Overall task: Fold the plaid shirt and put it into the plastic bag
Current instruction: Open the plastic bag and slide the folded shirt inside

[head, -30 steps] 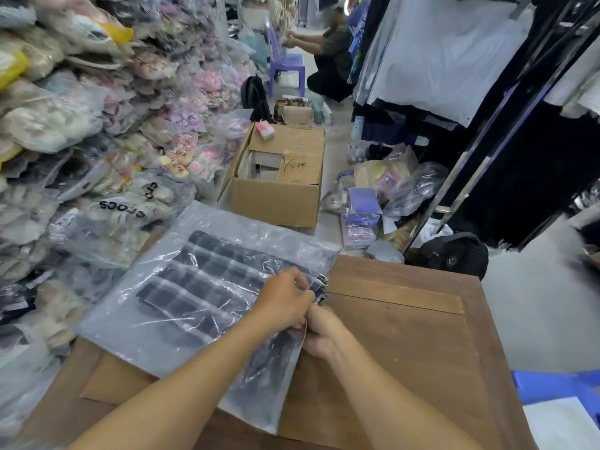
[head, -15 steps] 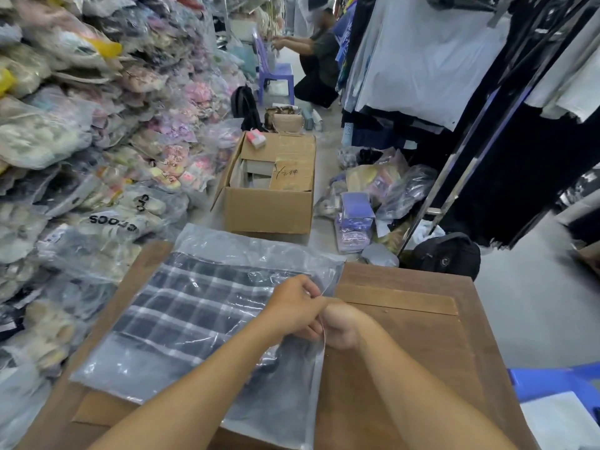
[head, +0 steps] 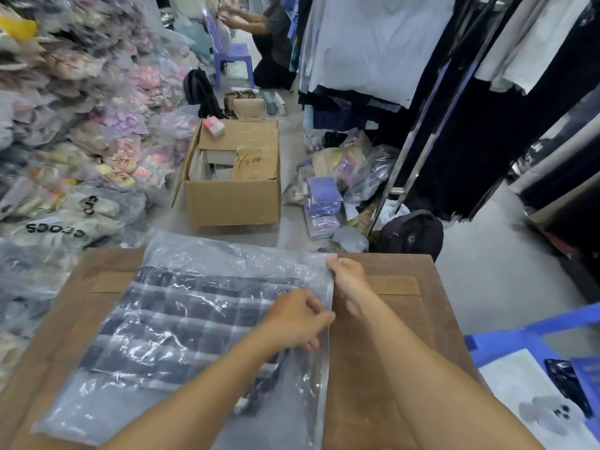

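The folded dark plaid shirt lies inside a clear plastic bag flat on the brown wooden table. The bag's open edge runs along its right side. My left hand pinches that edge near its middle. My right hand grips the same edge at the bag's far right corner, thumb on top. Both forearms reach in from the bottom of the view.
An open cardboard box stands on the floor beyond the table. Piles of bagged goods fill the left. Hanging clothes and a rack stand right. A blue stool is at lower right. A person crouches far back.
The bag with the shirt has been laid flatter and squarer on the table. My right hand slid away along the open edge to its far corner; my left hand stayed near the middle.
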